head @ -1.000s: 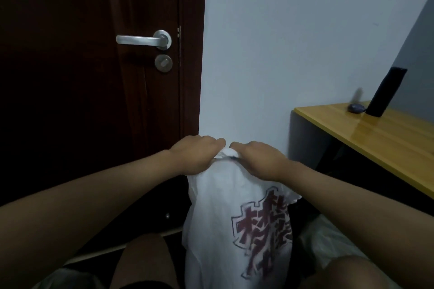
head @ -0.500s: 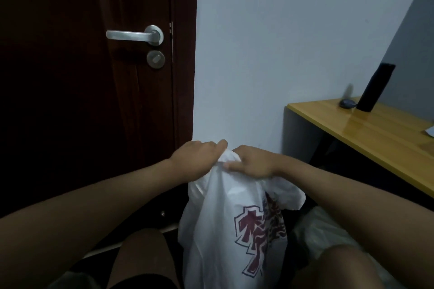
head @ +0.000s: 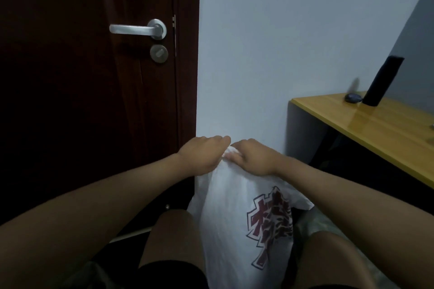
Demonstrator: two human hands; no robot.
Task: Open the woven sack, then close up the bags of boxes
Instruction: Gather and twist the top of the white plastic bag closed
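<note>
A white plastic bag (head: 230, 216) with dark red printed characters stands upright between my knees. Its top is gathered into a bunch. My left hand (head: 203, 155) grips the gathered top from the left, fingers curled round it. My right hand (head: 254, 158) pinches the same bunch from the right, close against the left hand. What the bag holds is hidden. A pale bag or sack (head: 312, 223) shows partly behind my right forearm.
A dark wooden door (head: 89, 101) with a metal handle (head: 138, 29) stands at the left, beside a pale wall. A yellow-topped desk (head: 375, 124) juts in at the right, carrying a black upright object (head: 381, 82) and a small dark item (head: 352, 98).
Both hands have stayed together on the bag's gathered top, shifting their grip slightly. The view has swung a little; the bag has turned slightly.
</note>
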